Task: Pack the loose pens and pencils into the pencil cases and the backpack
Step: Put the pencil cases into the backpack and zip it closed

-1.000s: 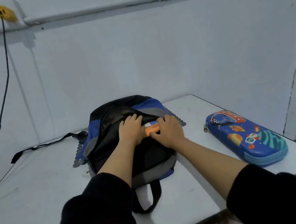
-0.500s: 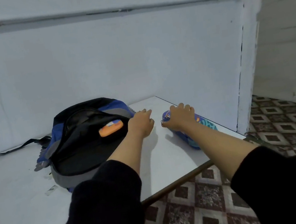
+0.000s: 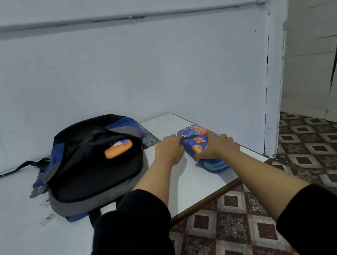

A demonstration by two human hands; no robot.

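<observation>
Blue pencil case [image 3: 197,142], on desk [image 3: 194,182] beside open backpack [image 3: 91,177]: right hand [image 3: 218,149] fingers clamped over it; left hand [image 3: 168,150] fingers touch its end, grip unclear.

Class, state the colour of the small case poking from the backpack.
The small case is mainly orange; head view shows it.

**White bench, four things on it**

Bench [image 3: 13,229]: white top, scuffed, brown front edge, pushed against the wall. Backpack [image 3: 96,178] lies flat mid-bench, black, blue and grey, main zip open, on a grey scalloped mat [image 3: 150,140] that peeks out on both sides. Its black strap [image 3: 11,172] trails left along the top. Blue space-print case [image 3: 198,142] lies near the right corner, just beside the backpack, not touching it. Small clear strip [image 3: 48,219] lies just front-left of the backpack.
</observation>
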